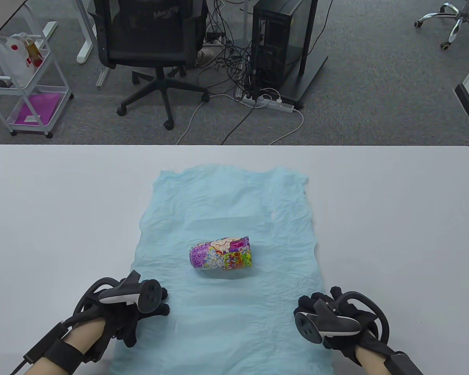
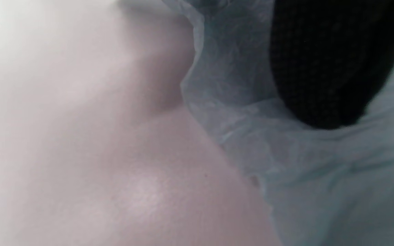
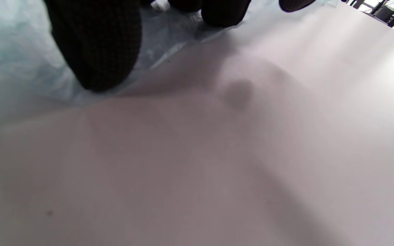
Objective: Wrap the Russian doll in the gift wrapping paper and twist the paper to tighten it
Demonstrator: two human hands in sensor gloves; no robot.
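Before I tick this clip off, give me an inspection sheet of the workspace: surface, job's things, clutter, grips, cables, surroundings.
Surface: white table, bare around the sheet.
Job's things: Russian doll lies on its side near the middle of the light blue wrapping paper, which is spread flat and crinkled.
Clutter: nothing seen on the table.
Grips: left hand rests at the paper's left edge, right hand at its right edge; whether the fingers pinch the paper cannot be told.
Cables: a tangle on the floor near a power strip.
Surroundings: office chair, computer tower, white cart, grey carpet.
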